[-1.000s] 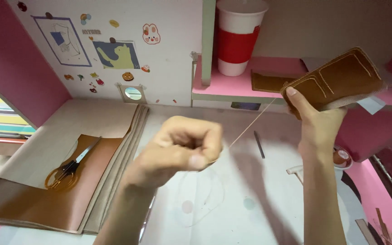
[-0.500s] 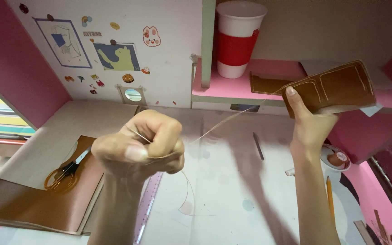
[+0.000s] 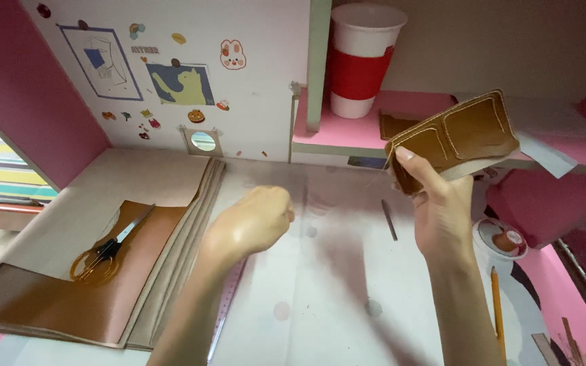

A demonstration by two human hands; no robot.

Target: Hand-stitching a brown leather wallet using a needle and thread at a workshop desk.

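A pale work mat (image 3: 334, 291) covers the desk, with a sticker-dotted white wall behind and a pink shelf (image 3: 367, 139) just above the hands. On that shelf, beyond the right hand, a white cup with a red sleeve (image 3: 361, 57) stands upright; what it holds can't be seen from here. The right hand (image 3: 439, 203) is up high, fingers pinching a stitched brown leather wallet piece (image 3: 456, 139) by its lower edge. The left hand (image 3: 252, 224) is balled tight in a fist over the mat, well apart from the wallet; a thin thread (image 3: 374, 177) runs faintly from the wallet's corner towards it. Out left of the fist, scissors (image 3: 103, 251) lie on a brown leather sheet (image 3: 69, 298). Right of the right wrist, a small round tin (image 3: 500, 238) sits open, with a pencil (image 3: 496, 305) just below it.
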